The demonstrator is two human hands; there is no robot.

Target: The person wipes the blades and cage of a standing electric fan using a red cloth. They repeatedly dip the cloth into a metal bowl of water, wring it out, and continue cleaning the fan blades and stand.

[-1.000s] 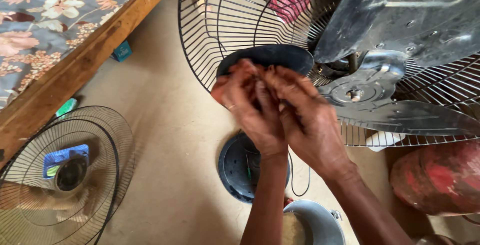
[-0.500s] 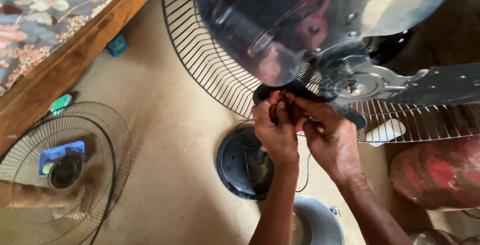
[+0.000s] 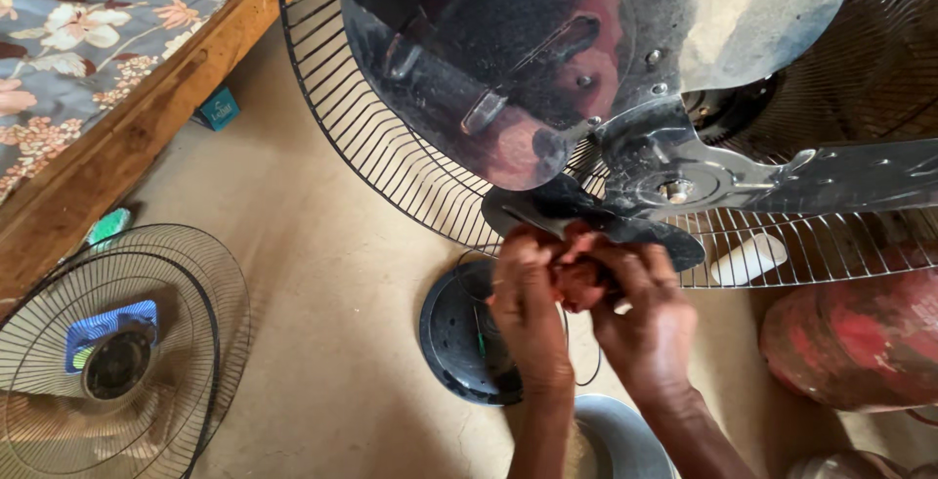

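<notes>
A standing fan without its front guard fills the top of the view, with a metal hub (image 3: 674,186) and a black wire rear guard (image 3: 391,161). One large shiny blade (image 3: 508,59) points up and left, a second blade (image 3: 860,176) points right, and a dark blade (image 3: 547,210) points down. My left hand (image 3: 528,308) and my right hand (image 3: 650,323) meet at the lower edge of the dark blade. Both are closed around a small reddish cloth (image 3: 579,283) pressed against it. The blade's tip is hidden by my fingers.
The fan's round dark base (image 3: 454,337) sits on the tan floor below my hands, with a metal pot (image 3: 620,440) beside it. A loose wire fan guard (image 3: 117,362) lies at left. A red gas cylinder (image 3: 850,342) is at right, a wooden bed frame (image 3: 117,147) at upper left.
The blades have turned: the dark blade swung from upper left down to below the hub. My hands followed it down and to the right, still bunched on the cloth.
</notes>
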